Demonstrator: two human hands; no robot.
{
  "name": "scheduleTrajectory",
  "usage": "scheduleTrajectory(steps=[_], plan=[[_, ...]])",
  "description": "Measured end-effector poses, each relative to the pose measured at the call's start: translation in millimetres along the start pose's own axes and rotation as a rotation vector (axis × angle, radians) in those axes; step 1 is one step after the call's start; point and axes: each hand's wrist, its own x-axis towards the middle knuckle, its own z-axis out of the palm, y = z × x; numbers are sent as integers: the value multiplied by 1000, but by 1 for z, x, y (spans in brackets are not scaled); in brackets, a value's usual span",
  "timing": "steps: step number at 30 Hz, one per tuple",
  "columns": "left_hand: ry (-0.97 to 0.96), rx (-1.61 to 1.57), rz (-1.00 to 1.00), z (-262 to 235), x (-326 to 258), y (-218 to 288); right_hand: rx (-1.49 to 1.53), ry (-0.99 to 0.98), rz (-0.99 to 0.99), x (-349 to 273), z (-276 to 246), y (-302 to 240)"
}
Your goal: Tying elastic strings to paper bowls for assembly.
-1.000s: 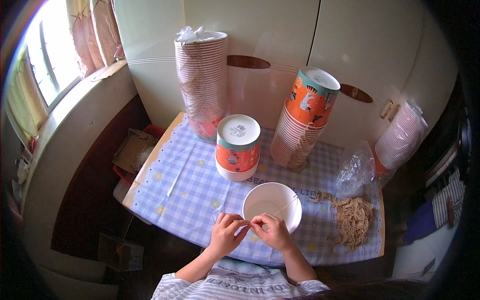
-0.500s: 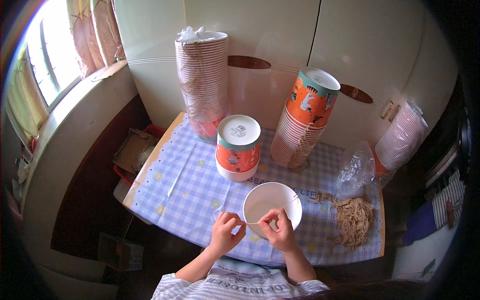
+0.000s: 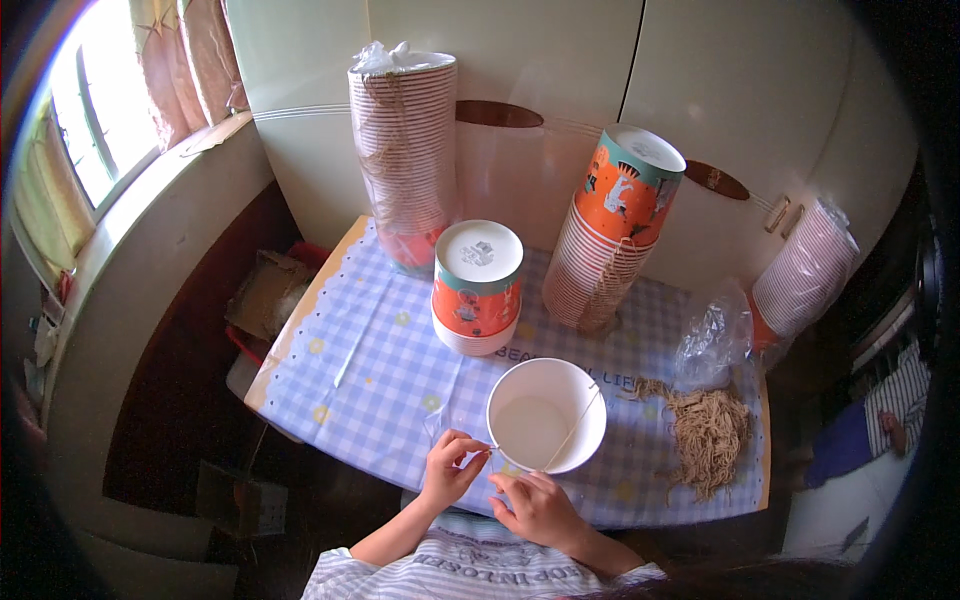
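A white paper tub stands upright in front of me, mouth up. A thin beige string hangs from its right rim and runs across the opening to the front rim, beside my right hand. At the tub's left front rim, my left hand has thumb and forefinger pinched together on what looks like the string's end. My right hand lies just in front of the tub, thumb apart from its half-bent fingers. Whether the string passes round those fingers is hidden.
Behind the tub stand an upside-down short stack of orange-printed tubs, a taller stack and a bagged stack. To the right lie a heap of beige strings, a clear plastic bag and another wrapped stack.
My right hand has come down and toward me from over the tub's mouth, its pinch opened. The string now slants to the front rim. My left hand stays nearly still.
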Motion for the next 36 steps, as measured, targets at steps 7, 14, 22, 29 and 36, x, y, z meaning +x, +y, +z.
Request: scheduleTrajectory(steps=[7, 14, 22, 29, 36], plan=[[-24, -22, 75, 5, -6, -12, -202, 68, 152, -10, 17, 11], [-33, -91, -67, 10, -14, -18, -236, 84, 99, -13, 28, 22], [-192, -457, -301, 15, -19, -23, -252, 76, 102, -13, 30, 22], [-222, -735, -582, 15, -17, -19, -230, 92, 91, -12, 28, 21], [-127, -850, -740, 20, -10, -12, -180, 15, 30, -14, 24, 28]])
